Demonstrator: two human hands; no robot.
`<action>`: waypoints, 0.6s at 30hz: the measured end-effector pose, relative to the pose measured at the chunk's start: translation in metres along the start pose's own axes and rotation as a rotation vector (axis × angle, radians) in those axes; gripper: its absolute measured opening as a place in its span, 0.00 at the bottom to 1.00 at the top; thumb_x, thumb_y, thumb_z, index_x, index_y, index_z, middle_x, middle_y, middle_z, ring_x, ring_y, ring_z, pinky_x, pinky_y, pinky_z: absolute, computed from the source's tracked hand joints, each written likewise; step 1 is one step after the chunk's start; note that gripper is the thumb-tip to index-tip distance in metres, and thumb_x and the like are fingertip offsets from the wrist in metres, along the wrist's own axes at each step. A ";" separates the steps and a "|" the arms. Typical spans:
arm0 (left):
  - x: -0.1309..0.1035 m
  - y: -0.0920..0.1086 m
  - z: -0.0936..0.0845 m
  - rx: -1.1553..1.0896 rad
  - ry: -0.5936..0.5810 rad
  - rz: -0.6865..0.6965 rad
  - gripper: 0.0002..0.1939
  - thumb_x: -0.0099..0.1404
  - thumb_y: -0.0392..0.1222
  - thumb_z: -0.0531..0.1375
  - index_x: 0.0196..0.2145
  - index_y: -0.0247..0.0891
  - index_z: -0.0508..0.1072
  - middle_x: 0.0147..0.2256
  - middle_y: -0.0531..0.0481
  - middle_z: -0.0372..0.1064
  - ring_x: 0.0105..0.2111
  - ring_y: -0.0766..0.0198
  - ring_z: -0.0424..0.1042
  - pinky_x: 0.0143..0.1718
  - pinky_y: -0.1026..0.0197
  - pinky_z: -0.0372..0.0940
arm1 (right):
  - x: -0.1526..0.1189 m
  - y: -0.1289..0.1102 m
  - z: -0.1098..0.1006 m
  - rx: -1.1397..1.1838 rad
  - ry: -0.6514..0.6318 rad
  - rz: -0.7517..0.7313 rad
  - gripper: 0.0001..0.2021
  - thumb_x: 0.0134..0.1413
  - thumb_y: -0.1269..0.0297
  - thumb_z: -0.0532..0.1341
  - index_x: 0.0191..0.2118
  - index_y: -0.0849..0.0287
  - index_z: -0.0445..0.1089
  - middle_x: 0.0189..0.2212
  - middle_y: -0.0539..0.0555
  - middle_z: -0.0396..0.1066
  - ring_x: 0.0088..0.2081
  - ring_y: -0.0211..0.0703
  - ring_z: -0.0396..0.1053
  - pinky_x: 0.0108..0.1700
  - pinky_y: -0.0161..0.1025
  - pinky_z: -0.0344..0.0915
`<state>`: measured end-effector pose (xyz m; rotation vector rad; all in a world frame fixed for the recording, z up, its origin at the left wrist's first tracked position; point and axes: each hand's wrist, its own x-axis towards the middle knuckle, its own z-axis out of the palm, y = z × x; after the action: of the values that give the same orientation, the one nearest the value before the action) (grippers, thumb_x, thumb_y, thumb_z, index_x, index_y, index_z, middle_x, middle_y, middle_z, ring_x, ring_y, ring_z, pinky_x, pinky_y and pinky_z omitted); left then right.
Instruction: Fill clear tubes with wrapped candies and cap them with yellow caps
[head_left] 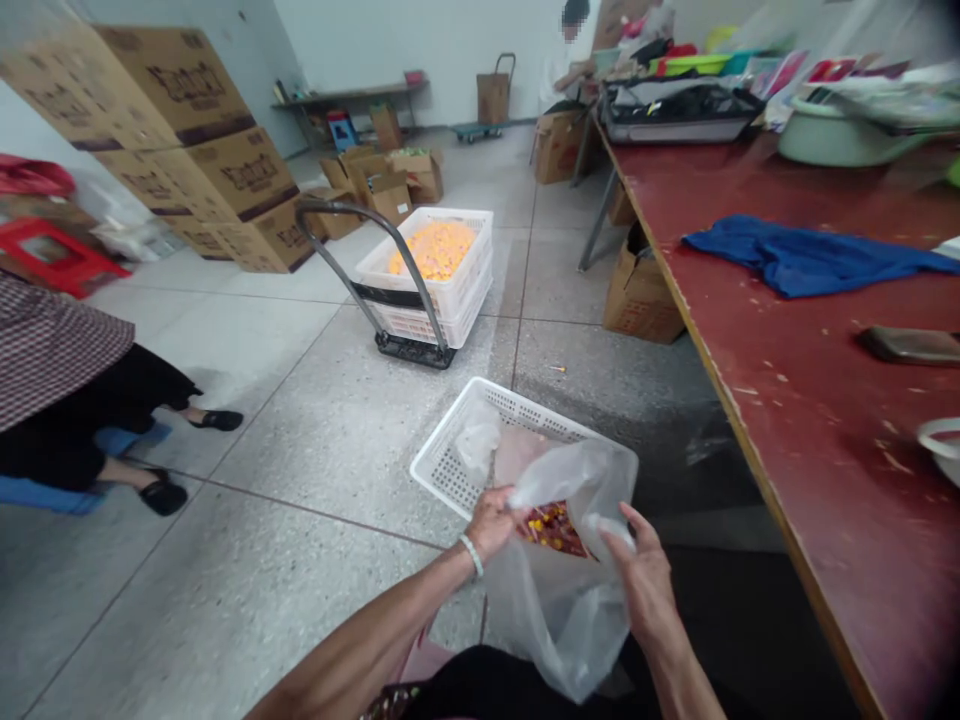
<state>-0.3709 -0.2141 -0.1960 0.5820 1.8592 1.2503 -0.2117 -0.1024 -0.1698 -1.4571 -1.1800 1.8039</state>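
Observation:
My left hand (493, 525), with a pale beaded bracelet at the wrist, is closed on the left side of a clear plastic bag (555, 620). On the bag's right side, my right hand (637, 565) grips the film between thumb and fingers. The bag's mouth stands open between my hands. Through it shows a dark red printed packet or sheet with yellow spots (555, 527); its kind I cannot make out. Just beyond, a white perforated plastic basket (442, 485) sits on the floor with more clear plastic in it.
A red table (817, 400) with a blue cloth (802, 255) runs along my right. Ahead, a trolley (412, 350) carries white crates (480, 270) of orange-yellow items. A seated person (67, 370) is at left, near stacked cartons (202, 140). Another person stands at the back.

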 end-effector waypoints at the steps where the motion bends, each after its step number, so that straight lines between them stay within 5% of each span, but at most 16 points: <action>1: -0.003 0.004 0.007 0.043 -0.061 0.026 0.14 0.55 0.47 0.59 0.33 0.34 0.77 0.26 0.49 0.73 0.30 0.60 0.70 0.32 0.63 0.64 | -0.002 0.002 0.001 -0.112 -0.103 -0.033 0.43 0.32 0.60 0.70 0.59 0.59 0.57 0.28 0.48 0.73 0.29 0.44 0.71 0.33 0.38 0.66; 4: -0.016 0.013 0.027 0.176 -0.224 0.102 0.07 0.54 0.41 0.59 0.26 0.38 0.77 0.24 0.51 0.71 0.30 0.60 0.70 0.35 0.62 0.63 | -0.004 0.009 0.001 -0.614 -0.376 -0.169 0.43 0.42 0.65 0.62 0.65 0.57 0.45 0.27 0.47 0.72 0.28 0.43 0.71 0.34 0.38 0.64; 7: -0.018 0.020 0.028 0.289 -0.352 0.161 0.05 0.53 0.38 0.60 0.22 0.39 0.75 0.22 0.52 0.69 0.29 0.60 0.69 0.38 0.61 0.62 | -0.002 0.012 0.003 -1.030 -0.513 -0.278 0.31 0.44 0.70 0.55 0.58 0.53 0.61 0.30 0.50 0.74 0.33 0.45 0.72 0.37 0.38 0.62; 9: -0.006 0.022 0.014 0.378 -0.430 0.177 0.04 0.51 0.41 0.63 0.26 0.40 0.77 0.23 0.53 0.70 0.30 0.61 0.69 0.38 0.62 0.63 | -0.001 0.011 0.005 -1.182 -0.539 -0.304 0.22 0.46 0.70 0.52 0.50 0.52 0.68 0.31 0.52 0.74 0.35 0.46 0.72 0.36 0.37 0.61; 11: 0.019 0.022 -0.011 0.566 -0.386 0.142 0.12 0.53 0.48 0.63 0.35 0.43 0.78 0.32 0.53 0.73 0.35 0.61 0.71 0.40 0.63 0.64 | -0.001 0.011 0.005 -1.234 -0.517 -0.298 0.17 0.50 0.67 0.51 0.45 0.54 0.69 0.28 0.52 0.73 0.32 0.46 0.72 0.33 0.36 0.59; 13: 0.054 0.016 -0.040 0.798 -0.209 0.056 0.19 0.60 0.50 0.57 0.48 0.43 0.73 0.48 0.49 0.70 0.47 0.59 0.68 0.48 0.61 0.62 | -0.002 0.016 0.003 -1.198 -0.517 -0.281 0.15 0.52 0.64 0.50 0.44 0.56 0.68 0.24 0.52 0.71 0.28 0.44 0.70 0.30 0.35 0.59; 15: 0.092 0.003 -0.067 0.941 -0.064 -0.043 0.28 0.61 0.46 0.56 0.59 0.38 0.62 0.61 0.39 0.53 0.59 0.51 0.56 0.57 0.53 0.55 | -0.003 0.023 -0.003 -1.104 -0.511 -0.266 0.15 0.52 0.62 0.51 0.43 0.57 0.68 0.23 0.51 0.70 0.26 0.43 0.68 0.29 0.35 0.59; 18: 0.143 -0.027 -0.086 1.101 -0.042 -0.169 0.42 0.55 0.41 0.62 0.64 0.35 0.51 0.66 0.34 0.31 0.64 0.39 0.36 0.59 0.41 0.48 | -0.009 0.035 -0.014 -0.912 -0.460 -0.223 0.14 0.51 0.60 0.53 0.41 0.59 0.67 0.23 0.51 0.69 0.25 0.41 0.67 0.28 0.34 0.59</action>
<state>-0.5212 -0.1666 -0.2562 0.9575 2.4003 -0.0031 -0.1921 -0.1222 -0.1964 -1.2496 -2.5157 1.5318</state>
